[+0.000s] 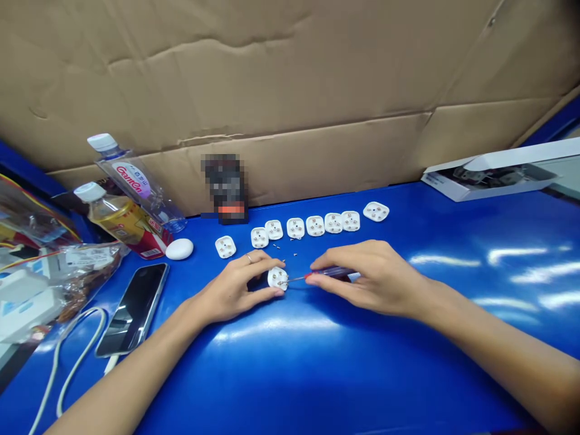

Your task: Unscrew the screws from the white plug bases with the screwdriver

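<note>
My left hand grips a small white plug base by its edges, thumb on the near side and fingers on the far side. In my right hand is a screwdriver with a red and clear handle. Its tip meets a metal terminal on the plug base. Behind, a row of similar white plug bases with metal terminals lies on the blue table. A few tiny screws are scattered between that row and my hands.
At left stand two bottles, with a white egg-shaped object, a phone, a white cable and plastic bags. A white open box holds parts at back right. Cardboard walls the back; a blurred dark object leans there.
</note>
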Action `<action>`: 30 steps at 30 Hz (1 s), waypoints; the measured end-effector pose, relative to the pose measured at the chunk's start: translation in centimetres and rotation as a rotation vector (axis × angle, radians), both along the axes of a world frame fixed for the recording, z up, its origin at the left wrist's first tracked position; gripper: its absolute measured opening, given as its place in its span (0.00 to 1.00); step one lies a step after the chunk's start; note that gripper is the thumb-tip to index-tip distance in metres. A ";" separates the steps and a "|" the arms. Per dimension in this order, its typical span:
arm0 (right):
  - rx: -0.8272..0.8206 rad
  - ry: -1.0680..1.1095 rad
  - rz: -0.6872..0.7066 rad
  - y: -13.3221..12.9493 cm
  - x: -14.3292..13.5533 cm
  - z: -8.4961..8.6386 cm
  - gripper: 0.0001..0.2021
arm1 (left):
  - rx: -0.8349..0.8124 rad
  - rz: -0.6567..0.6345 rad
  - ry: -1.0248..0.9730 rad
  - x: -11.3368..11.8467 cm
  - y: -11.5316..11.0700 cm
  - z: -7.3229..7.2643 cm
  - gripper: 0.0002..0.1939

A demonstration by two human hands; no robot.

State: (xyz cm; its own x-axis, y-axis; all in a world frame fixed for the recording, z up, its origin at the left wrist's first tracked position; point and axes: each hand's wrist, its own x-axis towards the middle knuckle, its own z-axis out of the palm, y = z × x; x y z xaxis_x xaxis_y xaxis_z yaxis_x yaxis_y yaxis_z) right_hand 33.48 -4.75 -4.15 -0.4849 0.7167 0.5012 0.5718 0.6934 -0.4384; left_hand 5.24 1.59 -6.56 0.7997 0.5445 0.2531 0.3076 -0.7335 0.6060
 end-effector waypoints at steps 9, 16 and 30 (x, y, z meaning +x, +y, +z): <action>-0.059 0.051 0.022 -0.1 -0.3 0.5 0.06 | -0.014 0.014 0.025 0.1 -0.1 0.3 0.18; 0.014 0.076 0.123 0.1 0.0 0.6 0.09 | -0.020 0.036 0.048 0.2 -0.2 0.3 0.17; 0.132 0.088 -0.032 1.2 -0.1 -0.9 0.12 | -0.030 0.031 -0.004 0.0 -0.1 0.9 0.24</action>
